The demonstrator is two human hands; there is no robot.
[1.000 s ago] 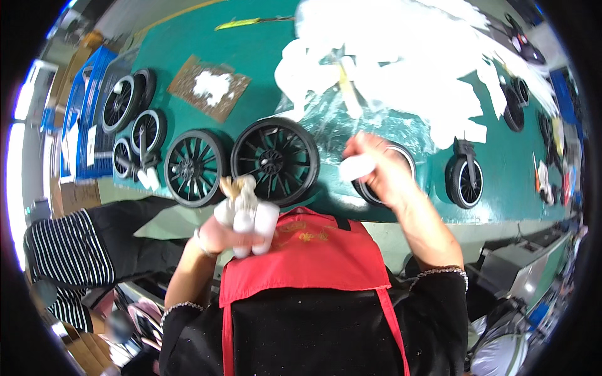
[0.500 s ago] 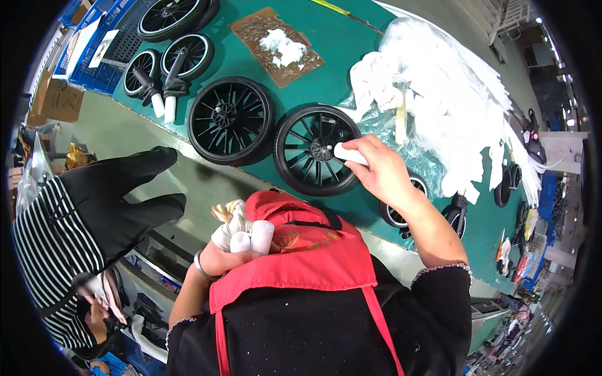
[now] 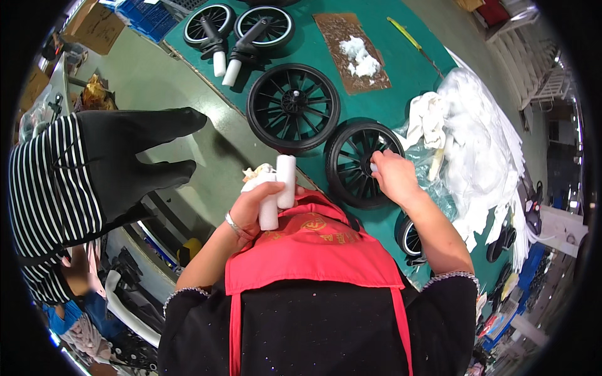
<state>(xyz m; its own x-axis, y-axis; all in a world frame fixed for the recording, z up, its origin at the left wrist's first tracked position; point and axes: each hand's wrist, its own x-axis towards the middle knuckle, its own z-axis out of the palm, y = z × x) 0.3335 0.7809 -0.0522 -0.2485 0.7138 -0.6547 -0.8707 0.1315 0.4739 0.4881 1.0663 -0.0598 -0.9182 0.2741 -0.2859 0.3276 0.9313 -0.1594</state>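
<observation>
My left hand (image 3: 251,203) is wrapped round two white foam tubes (image 3: 286,178) and a crumpled white cloth (image 3: 258,173), held in front of my red apron (image 3: 313,257). My right hand (image 3: 397,178) reaches over the nearer black spoked wheel (image 3: 342,178), fingers closed at its hub. A bit of a white piece (image 3: 374,167) shows at the fingertips; the rest of it is hidden, and whether it sits on the hub I cannot tell. Beside that wheel lies another black spoked wheel (image 3: 293,103), a pale axle end at its centre.
On the green table (image 3: 401,62) are small wheels on forks with white sleeves (image 3: 244,47), a brown board (image 3: 338,47) with white fluff (image 3: 360,57), a yellow cutter (image 3: 404,32) and a heap of white wrapping (image 3: 480,138). A person in stripes (image 3: 53,188) stands at left.
My right hand has brought the white piece from beside the wheel onto its hub area. My left hand has risen, showing the two tubes more fully. The whole view has shifted and turned.
</observation>
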